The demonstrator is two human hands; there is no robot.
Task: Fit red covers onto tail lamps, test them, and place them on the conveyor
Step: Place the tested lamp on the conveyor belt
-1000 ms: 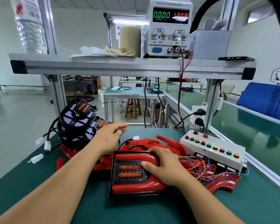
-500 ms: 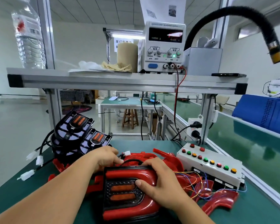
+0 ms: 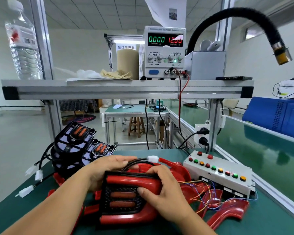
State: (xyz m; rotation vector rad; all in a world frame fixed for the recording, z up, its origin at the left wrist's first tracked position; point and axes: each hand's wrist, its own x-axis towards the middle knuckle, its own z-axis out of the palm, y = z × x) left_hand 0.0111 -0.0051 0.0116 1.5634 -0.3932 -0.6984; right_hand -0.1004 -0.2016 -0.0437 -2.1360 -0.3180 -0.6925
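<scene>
A tail lamp [image 3: 126, 199] with its red cover fitted lies in front of me on the green bench, two orange bars showing in its black grille. My right hand [image 3: 161, 189] grips its right side, thumb on the face. My left hand [image 3: 107, 168] holds the lamp's upper left edge and its black cable, whose white connector [image 3: 152, 158] sticks out past the fingers. Uncovered black lamps [image 3: 81, 146] are stacked at the left. Loose red covers [image 3: 227, 212] lie around and under the lamp.
A white test box [image 3: 219, 173] with coloured buttons and loose wires sits to the right. The green conveyor [image 3: 261, 150] runs along the right side. A power supply [image 3: 165, 53] reading 12.00, a water bottle [image 3: 24, 43] and a black hose [image 3: 244, 19] stand on the shelf above.
My left hand has come back from the lamp stack and taken hold of the cable and the lamp's upper edge. The lamp has moved closer to me. The view has tilted downward.
</scene>
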